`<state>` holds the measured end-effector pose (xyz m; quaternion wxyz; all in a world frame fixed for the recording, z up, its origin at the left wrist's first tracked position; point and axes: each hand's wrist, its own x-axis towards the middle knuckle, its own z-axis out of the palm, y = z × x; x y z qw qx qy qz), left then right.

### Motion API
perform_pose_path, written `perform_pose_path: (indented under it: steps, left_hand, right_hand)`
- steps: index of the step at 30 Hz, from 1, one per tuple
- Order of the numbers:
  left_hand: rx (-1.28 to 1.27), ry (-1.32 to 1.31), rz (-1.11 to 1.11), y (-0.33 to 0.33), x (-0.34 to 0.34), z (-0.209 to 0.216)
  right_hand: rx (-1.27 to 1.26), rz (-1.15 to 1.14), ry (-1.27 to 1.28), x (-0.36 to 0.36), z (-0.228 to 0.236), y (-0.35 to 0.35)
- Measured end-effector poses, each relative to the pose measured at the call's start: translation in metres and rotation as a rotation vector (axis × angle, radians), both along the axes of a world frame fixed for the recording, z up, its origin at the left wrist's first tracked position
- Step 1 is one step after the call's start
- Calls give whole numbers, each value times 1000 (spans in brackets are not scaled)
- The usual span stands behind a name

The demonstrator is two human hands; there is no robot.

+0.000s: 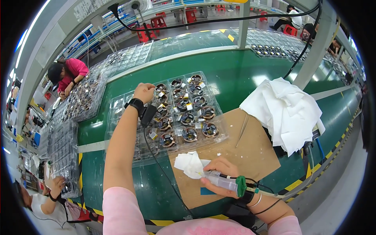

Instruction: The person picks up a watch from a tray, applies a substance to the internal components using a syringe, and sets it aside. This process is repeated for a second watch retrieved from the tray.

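Observation:
My right hand [223, 169] is closed around a clear dispensing syringe [221, 181] with a green cap and a tube at its back end. The syringe's tip points at a crumpled white wipe [190, 164], which lies against it on a brown board [256, 156]. Further forward, my left hand [144, 92] is curled at the far left part of a clear plastic tray [219, 137]. Its fingers look closed, and whatever they hold is hidden. Beside them sits a round electronic module [160, 87], one of several in the tray's pockets.
A pair of tweezers [243, 130] rests on the board, near a big pile of white wipes [284, 113]. More trays of modules [84, 98] stand at the left, where co-workers sit. A metal post [315, 51] rises at the right. Cables run from my wrists.

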<state>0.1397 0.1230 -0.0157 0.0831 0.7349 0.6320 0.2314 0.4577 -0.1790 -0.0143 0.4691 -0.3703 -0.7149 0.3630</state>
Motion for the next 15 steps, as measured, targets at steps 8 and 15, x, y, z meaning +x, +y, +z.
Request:
perform_pose_path:
  steps: [8, 15]
  left_hand:
    - [50, 207, 45, 26, 12, -14]
    - [-204, -242, 73, 31, 10, -10]
  right_hand:
    - [41, -12, -9, 0, -6, 4]
    - [28, -28, -10, 0, -8, 4]
